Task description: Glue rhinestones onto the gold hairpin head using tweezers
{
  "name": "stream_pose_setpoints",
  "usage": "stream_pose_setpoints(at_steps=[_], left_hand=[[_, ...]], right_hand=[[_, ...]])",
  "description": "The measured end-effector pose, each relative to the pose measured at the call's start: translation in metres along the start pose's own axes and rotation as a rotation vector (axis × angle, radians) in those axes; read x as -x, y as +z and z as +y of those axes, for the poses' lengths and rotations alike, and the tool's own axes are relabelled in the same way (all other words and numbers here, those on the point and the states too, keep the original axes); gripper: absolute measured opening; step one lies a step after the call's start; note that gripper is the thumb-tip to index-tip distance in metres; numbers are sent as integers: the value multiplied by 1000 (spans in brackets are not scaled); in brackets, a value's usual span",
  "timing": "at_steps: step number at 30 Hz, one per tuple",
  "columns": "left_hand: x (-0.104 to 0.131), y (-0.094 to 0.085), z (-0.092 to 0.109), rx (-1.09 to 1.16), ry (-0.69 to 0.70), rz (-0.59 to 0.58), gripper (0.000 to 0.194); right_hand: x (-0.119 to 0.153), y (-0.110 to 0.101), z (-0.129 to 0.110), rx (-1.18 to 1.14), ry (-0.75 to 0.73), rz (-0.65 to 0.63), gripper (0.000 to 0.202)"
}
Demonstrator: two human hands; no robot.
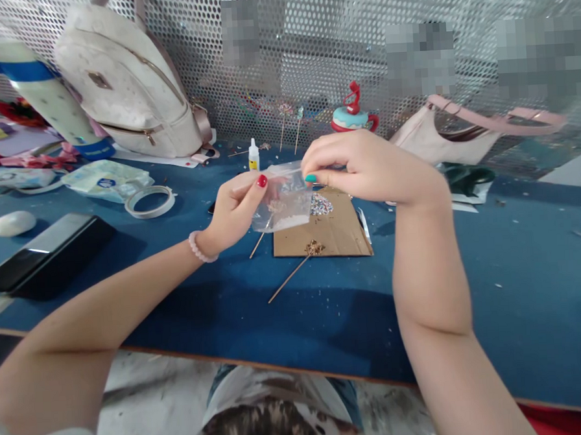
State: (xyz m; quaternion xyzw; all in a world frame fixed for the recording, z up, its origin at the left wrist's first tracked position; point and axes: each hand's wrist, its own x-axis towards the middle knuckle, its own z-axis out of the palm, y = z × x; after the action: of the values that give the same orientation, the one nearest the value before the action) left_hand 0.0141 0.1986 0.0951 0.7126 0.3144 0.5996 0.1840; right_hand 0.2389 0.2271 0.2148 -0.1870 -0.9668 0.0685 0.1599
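A small clear plastic bag with some white stuff along its bottom hangs between my hands above the table. My left hand pinches its left side, thumb on top. The fingers of my right hand are closed on its upper right corner. Below the bag lies a piece of brown cardboard with a heap of multicoloured glittery bits. On its front edge rests a thin stick whose tip carries a gold-brown cluster. Another stick is partly hidden behind the bag.
Behind my hands stand a small glue bottle, two upright decorated sticks and a red-and-blue cup. Leftward are a tape roll, a wipes pack, a black box, a tumbler and a backpack. A pink bag sits at right.
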Motion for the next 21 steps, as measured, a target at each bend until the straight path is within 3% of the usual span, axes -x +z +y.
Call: stream_pose_setpoints(at_steps=[8, 13, 21], left_hand=[[2, 2, 8, -42, 16, -57, 42], [3, 4, 5, -20, -26, -25, 44], [5, 6, 0, -4, -72, -76, 58]], right_hand=[[-2, 2, -2, 73, -27, 7, 19], [-1, 2, -1, 40, -14, 18, 20], [-5, 4, -1, 96, -38, 19, 20]])
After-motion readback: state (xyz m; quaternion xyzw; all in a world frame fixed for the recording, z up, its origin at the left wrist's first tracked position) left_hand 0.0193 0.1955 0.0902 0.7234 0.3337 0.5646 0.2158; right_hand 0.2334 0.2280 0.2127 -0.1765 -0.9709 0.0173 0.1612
